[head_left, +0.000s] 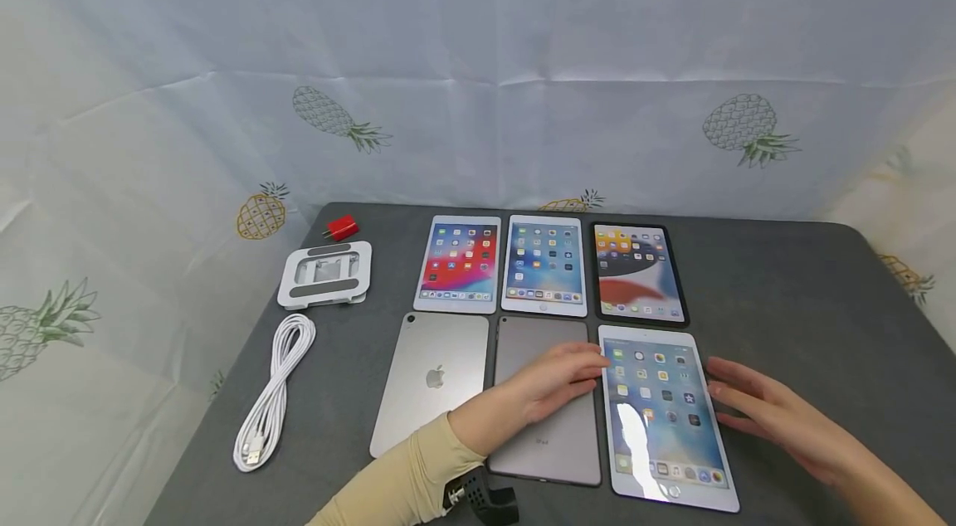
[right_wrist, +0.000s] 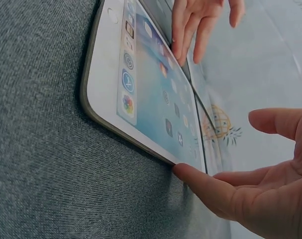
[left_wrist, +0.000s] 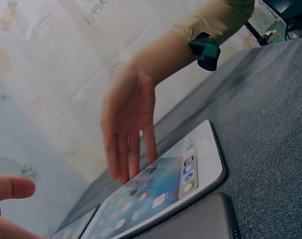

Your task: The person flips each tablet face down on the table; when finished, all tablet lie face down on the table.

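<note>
A white tablet [head_left: 665,418] lies screen up at the front right of the grey table, its home screen lit. My left hand [head_left: 563,377] reaches over a dark grey tablet [head_left: 548,447] lying back up, fingertips right at the white tablet's left edge. Along the opposite edge is my right hand [head_left: 777,414], its fingers extended; in the right wrist view a fingertip [right_wrist: 183,169] meets the tablet's side. Neither hand curls round anything. To the left, a silver tablet [head_left: 433,377] shows its back.
Behind stand in a row a white tablet with a red screen [head_left: 459,265], another white tablet [head_left: 545,265] and a black-framed tablet [head_left: 640,273]. At left lie a red plug adapter [head_left: 342,228], a folded white stand [head_left: 325,274] and a coiled white cable [head_left: 272,393]. A pineapple-print cloth [head_left: 523,28] hangs behind.
</note>
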Action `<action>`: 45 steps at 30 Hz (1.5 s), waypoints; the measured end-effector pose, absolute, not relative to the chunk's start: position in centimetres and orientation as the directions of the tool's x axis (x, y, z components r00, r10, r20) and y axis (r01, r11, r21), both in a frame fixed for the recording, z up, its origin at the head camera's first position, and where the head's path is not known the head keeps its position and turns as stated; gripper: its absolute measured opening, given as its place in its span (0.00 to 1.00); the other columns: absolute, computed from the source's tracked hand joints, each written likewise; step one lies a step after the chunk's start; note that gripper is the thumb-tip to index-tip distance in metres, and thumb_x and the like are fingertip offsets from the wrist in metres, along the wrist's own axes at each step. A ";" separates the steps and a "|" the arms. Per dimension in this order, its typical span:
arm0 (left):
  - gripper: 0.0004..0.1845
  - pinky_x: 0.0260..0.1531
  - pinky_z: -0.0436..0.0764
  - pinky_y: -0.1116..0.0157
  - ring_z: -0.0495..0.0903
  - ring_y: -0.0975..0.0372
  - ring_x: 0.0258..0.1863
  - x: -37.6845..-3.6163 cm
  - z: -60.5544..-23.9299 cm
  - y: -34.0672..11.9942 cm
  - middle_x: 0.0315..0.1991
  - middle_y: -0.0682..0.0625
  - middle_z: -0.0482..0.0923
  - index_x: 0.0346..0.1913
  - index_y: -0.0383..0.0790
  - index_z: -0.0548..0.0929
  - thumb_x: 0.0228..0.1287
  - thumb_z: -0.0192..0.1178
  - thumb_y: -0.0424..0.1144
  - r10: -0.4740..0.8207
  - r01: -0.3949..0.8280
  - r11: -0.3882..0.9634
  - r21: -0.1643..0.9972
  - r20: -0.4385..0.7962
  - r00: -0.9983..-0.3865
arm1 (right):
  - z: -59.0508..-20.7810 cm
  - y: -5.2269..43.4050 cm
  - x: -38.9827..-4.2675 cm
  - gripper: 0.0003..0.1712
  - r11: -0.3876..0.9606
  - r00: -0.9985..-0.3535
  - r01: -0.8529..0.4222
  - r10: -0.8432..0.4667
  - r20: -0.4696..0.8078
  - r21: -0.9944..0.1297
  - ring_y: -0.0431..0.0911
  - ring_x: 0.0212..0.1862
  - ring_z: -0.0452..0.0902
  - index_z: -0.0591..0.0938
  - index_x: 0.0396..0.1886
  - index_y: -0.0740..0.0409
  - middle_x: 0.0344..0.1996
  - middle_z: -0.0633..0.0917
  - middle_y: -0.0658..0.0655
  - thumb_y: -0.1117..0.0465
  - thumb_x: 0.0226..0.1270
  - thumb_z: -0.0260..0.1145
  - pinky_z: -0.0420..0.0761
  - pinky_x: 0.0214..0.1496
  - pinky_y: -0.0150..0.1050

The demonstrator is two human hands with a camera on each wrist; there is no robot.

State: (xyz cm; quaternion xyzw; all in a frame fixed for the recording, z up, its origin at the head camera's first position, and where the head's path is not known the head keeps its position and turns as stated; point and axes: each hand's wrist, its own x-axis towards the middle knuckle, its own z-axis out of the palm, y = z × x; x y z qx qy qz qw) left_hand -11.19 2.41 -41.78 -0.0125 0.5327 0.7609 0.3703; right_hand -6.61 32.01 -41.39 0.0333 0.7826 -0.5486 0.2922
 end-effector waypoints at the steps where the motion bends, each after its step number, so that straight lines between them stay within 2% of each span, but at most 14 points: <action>1: 0.29 0.66 0.66 0.56 0.71 0.52 0.60 -11.2 -41.8 2.4 0.57 0.41 0.73 0.66 0.22 0.63 0.65 0.57 0.31 0.549 -0.574 -0.154 0.804 -0.414 -0.726 | -41.4 32.1 -6.6 0.41 0.385 -0.825 0.377 -0.273 -0.495 -0.842 0.35 0.61 0.68 0.43 0.73 0.78 0.72 0.43 0.79 0.54 0.79 0.50 0.79 0.56 0.45; 3: 0.29 0.65 0.67 0.56 0.72 0.52 0.59 -11.2 -41.8 2.5 0.56 0.40 0.74 0.65 0.21 0.64 0.65 0.57 0.31 0.548 -0.565 -0.148 0.812 -0.409 -0.730 | -41.4 32.1 -6.5 0.41 0.364 -0.823 0.384 -0.282 -0.494 -0.848 0.24 0.54 0.67 0.43 0.73 0.78 0.72 0.43 0.78 0.55 0.79 0.50 0.79 0.56 0.44; 5: 0.28 0.64 0.68 0.57 0.72 0.53 0.58 -11.2 -41.8 2.5 0.57 0.40 0.74 0.65 0.21 0.64 0.64 0.57 0.30 0.543 -0.551 -0.141 0.822 -0.401 -0.738 | -41.4 32.2 -6.5 0.41 0.348 -0.821 0.389 -0.290 -0.492 -0.853 0.19 0.50 0.65 0.42 0.73 0.78 0.72 0.42 0.78 0.55 0.79 0.50 0.79 0.56 0.44; 14: 0.28 0.63 0.69 0.58 0.75 0.59 0.52 -11.2 -42.1 2.8 0.57 0.38 0.74 0.63 0.18 0.66 0.62 0.58 0.28 0.488 -0.500 -0.121 0.858 -0.387 -0.782 | -41.4 31.9 -6.6 0.41 0.337 -0.827 0.389 -0.282 -0.486 -0.857 0.20 0.50 0.66 0.43 0.73 0.77 0.73 0.44 0.78 0.54 0.79 0.50 0.79 0.55 0.45; 17: 0.27 0.63 0.69 0.59 0.74 0.59 0.53 -11.3 -42.2 2.8 0.58 0.37 0.74 0.62 0.17 0.67 0.62 0.58 0.28 0.471 -0.479 -0.119 0.869 -0.375 -0.798 | -41.5 31.7 -6.7 0.41 0.331 -0.828 0.394 -0.277 -0.488 -0.857 0.23 0.52 0.67 0.44 0.74 0.76 0.73 0.44 0.77 0.54 0.79 0.51 0.79 0.56 0.45; 21: 0.28 0.62 0.70 0.59 0.74 0.58 0.55 -11.4 -42.4 2.8 0.61 0.35 0.71 0.63 0.15 0.65 0.63 0.57 0.27 0.451 -0.470 -0.142 0.871 -0.365 -0.814 | -41.6 31.3 -6.9 0.41 0.329 -0.827 0.403 -0.269 -0.494 -0.854 0.32 0.57 0.68 0.44 0.74 0.76 0.73 0.44 0.77 0.54 0.78 0.52 0.79 0.56 0.45; 26: 0.25 0.57 0.75 0.59 0.77 0.56 0.51 -11.7 -42.4 2.4 0.57 0.35 0.74 0.63 0.16 0.66 0.65 0.56 0.25 0.428 -0.488 -0.201 0.850 -0.372 -0.824 | -41.6 30.7 -7.3 0.42 0.341 -0.832 0.396 -0.259 -0.490 -0.853 0.46 0.64 0.66 0.46 0.74 0.75 0.73 0.45 0.76 0.54 0.77 0.54 0.79 0.55 0.45; 34: 0.20 0.50 0.81 0.59 0.80 0.59 0.43 -12.2 -42.3 1.6 0.49 0.41 0.79 0.60 0.24 0.73 0.66 0.57 0.27 0.431 -0.490 -0.239 0.838 -0.361 -0.827 | -41.6 29.4 -7.7 0.41 0.336 -0.855 0.367 -0.245 -0.457 -0.867 0.52 0.64 0.67 0.48 0.73 0.76 0.72 0.50 0.77 0.55 0.76 0.55 0.80 0.55 0.46; 38: 0.19 0.46 0.82 0.59 0.80 0.61 0.40 -12.3 -42.3 1.5 0.47 0.44 0.78 0.57 0.29 0.73 0.64 0.60 0.27 0.435 -0.463 -0.221 0.858 -0.338 -0.835 | -41.7 28.4 -7.9 0.40 0.317 -0.858 0.353 -0.266 -0.439 -0.881 0.59 0.67 0.63 0.48 0.73 0.76 0.72 0.50 0.77 0.56 0.76 0.55 0.79 0.55 0.46; 45: 0.21 0.39 0.84 0.59 0.83 0.59 0.36 -12.2 -42.3 1.3 0.45 0.45 0.80 0.55 0.33 0.74 0.58 0.63 0.24 0.404 -0.385 -0.167 0.908 -0.293 -0.867 | -41.7 26.5 -8.3 0.40 0.295 -0.859 0.325 -0.306 -0.411 -0.899 0.61 0.68 0.62 0.50 0.73 0.75 0.72 0.51 0.76 0.57 0.75 0.56 0.78 0.57 0.46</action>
